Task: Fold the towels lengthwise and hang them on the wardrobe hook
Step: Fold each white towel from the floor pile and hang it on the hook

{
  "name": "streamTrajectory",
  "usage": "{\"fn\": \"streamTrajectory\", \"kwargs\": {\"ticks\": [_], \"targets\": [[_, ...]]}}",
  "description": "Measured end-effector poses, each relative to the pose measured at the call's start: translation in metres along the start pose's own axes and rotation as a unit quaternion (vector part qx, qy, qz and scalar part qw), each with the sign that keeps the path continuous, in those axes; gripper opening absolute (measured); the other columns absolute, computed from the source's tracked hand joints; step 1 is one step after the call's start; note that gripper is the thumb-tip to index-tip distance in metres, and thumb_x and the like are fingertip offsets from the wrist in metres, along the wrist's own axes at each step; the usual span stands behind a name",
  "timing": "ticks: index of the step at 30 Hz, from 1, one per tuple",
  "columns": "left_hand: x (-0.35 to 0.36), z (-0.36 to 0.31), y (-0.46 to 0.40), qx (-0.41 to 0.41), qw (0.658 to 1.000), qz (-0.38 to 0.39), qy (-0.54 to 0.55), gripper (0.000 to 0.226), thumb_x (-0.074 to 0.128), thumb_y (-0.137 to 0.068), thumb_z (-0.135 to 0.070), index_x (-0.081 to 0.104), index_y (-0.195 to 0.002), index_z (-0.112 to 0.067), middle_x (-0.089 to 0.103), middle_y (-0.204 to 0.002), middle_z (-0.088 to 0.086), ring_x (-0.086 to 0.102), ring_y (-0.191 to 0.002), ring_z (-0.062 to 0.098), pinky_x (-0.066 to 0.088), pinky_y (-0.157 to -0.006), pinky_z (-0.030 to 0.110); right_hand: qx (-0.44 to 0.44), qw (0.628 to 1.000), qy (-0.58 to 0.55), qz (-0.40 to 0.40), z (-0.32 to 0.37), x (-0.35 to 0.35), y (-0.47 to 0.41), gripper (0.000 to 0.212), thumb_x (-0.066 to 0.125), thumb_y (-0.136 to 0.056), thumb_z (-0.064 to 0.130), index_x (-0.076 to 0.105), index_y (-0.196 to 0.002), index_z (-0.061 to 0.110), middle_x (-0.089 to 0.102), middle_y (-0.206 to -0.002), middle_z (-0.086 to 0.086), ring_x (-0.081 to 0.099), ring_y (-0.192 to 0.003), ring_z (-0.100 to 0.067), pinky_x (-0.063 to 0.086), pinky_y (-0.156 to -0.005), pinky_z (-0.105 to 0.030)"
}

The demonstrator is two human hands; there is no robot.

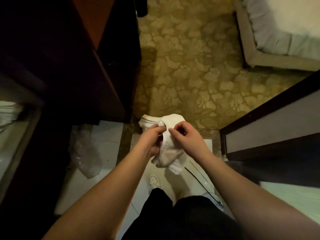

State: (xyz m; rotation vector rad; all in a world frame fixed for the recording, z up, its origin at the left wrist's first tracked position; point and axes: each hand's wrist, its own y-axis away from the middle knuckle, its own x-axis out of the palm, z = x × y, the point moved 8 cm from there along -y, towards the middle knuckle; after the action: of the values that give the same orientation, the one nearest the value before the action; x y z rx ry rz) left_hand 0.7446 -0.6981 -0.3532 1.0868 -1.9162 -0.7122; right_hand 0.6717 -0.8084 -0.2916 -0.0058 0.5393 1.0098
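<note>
A small white towel (170,149) hangs bunched in mid-air in front of the person, above the pale tiled floor (103,135). The left hand (152,135) grasps its upper edge with curled fingers; the right hand (183,135) pinches the same edge just beside it. Below, a white shoe (154,181) and black trousers (181,215) show. Patterned carpet (190,66) lies beyond, dark wooden furniture (69,58) to the left, a bed (285,32) far right.
</note>
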Motion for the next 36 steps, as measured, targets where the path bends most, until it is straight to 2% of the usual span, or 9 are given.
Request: {"fn": "streamTrajectory", "kwargs": {"ticks": [4,12,15,21,25,28,30,33,36], "targets": [[-0.003,0.004,0.057,0.036,0.998,-0.015,0.046,0.015,0.050,-0.099,0.000,0.057,-0.097,-0.014,0.062,-0.084,0.011,0.062,-0.066,0.020,0.048,-0.040,0.020,-0.076,0.989,0.124,0.014,0.028,0.000,0.050,0.035,0.082,-0.077,0.036,0.054,-0.095,0.023,0.049,-0.095,0.007,0.054,-0.093,-0.017,0.047,-0.081,-0.029],[-0.028,0.046,0.171,0.131,0.976,-0.093,0.149,0.009,0.056,-0.097,-0.002,0.060,-0.092,-0.008,0.065,-0.088,0.012,0.070,-0.070,0.022,0.056,-0.046,0.029,-0.107,0.982,0.095,0.125,0.052,0.001,0.140,0.028,0.072,-0.091,0.034,0.053,-0.110,0.026,0.056,-0.115,0.001,0.058,-0.102,-0.015,0.050,-0.084,-0.028],[-0.034,0.065,0.217,0.164,0.970,-0.101,0.151,0.007,0.057,-0.097,-0.002,0.058,-0.094,-0.009,0.065,-0.090,0.012,0.068,-0.075,0.022,0.056,-0.047,0.026,-0.118,0.982,0.071,0.132,0.057,0.001,0.185,0.021,0.063,-0.097,0.033,0.052,-0.115,0.029,0.057,-0.118,0.003,0.059,-0.096,-0.011,0.050,-0.071,-0.023],[-0.056,0.096,0.306,0.240,0.951,-0.101,0.169,0.006,0.056,-0.098,-0.003,0.056,-0.100,-0.008,0.069,-0.095,0.014,0.074,-0.070,0.021,0.060,-0.053,0.031,-0.187,0.962,0.153,0.124,0.086,0.009,0.260,0.029,0.060,-0.093,0.023,0.058,-0.121,0.020,0.055,-0.110,0.008,0.055,-0.095,-0.016,0.039,-0.075,-0.029],[-0.091,0.116,0.374,0.274,0.931,-0.126,0.204,0.013,0.056,-0.098,-0.002,0.057,-0.087,-0.010,0.072,-0.064,0.005,0.071,-0.054,0.016,0.054,-0.044,0.025,-0.102,0.973,0.103,0.179,0.085,0.009,0.292,0.017,0.056,-0.098,0.039,0.067,-0.089,0.028,0.064,-0.079,0.006,0.059,-0.075,-0.018,0.042,-0.062,-0.030],[-0.117,0.141,0.415,0.278,0.925,-0.174,0.192,0.015,0.058,-0.095,-0.002,0.056,-0.082,-0.010,0.063,-0.051,0.001,0.060,-0.040,0.013,0.042,-0.035,0.019,-0.086,0.970,-0.014,0.229,0.097,0.013,0.316,0.024,0.058,-0.101,0.036,0.073,-0.089,0.022,0.074,-0.090,-0.006,0.070,-0.088,-0.029,0.056,-0.083,-0.043],[-0.133,0.167,0.438,0.267,0.923,-0.205,0.186,0.011,0.057,-0.096,-0.004,0.057,-0.087,-0.010,0.059,-0.047,-0.001,0.055,-0.035,0.012,0.038,-0.032,0.018,-0.078,0.963,-0.091,0.241,0.109,0.017,0.340,0.024,0.060,-0.100,0.033,0.078,-0.087,0.023,0.077,-0.095,-0.006,0.071,-0.092,-0.030,0.055,-0.091,-0.050],[-0.153,0.213,0.467,0.250,0.923,-0.223,0.189,0.015,0.052,-0.099,-0.010,0.057,-0.086,-0.010,0.057,-0.051,0.000,0.055,-0.038,0.013,0.040,-0.032,0.019,-0.083,0.943,-0.150,0.285,0.125,0.036,0.389,0.024,0.061,-0.095,0.042,0.079,-0.094,0.026,0.077,-0.103,-0.008,0.074,-0.097,-0.025,0.057,-0.089,-0.044],[-0.176,0.264,0.500,0.247,0.921,-0.238,0.185,0.014,0.052,-0.101,-0.016,0.064,-0.098,-0.009,0.065,-0.077,0.006,0.061,-0.064,0.017,0.048,-0.039,0.022,-0.072,0.932,-0.184,0.303,0.131,0.058,0.448,0.028,0.063,-0.089,0.048,0.078,-0.103,0.029,0.077,-0.109,-0.006,0.073,-0.104,-0.025,0.054,-0.098,-0.047]]}}
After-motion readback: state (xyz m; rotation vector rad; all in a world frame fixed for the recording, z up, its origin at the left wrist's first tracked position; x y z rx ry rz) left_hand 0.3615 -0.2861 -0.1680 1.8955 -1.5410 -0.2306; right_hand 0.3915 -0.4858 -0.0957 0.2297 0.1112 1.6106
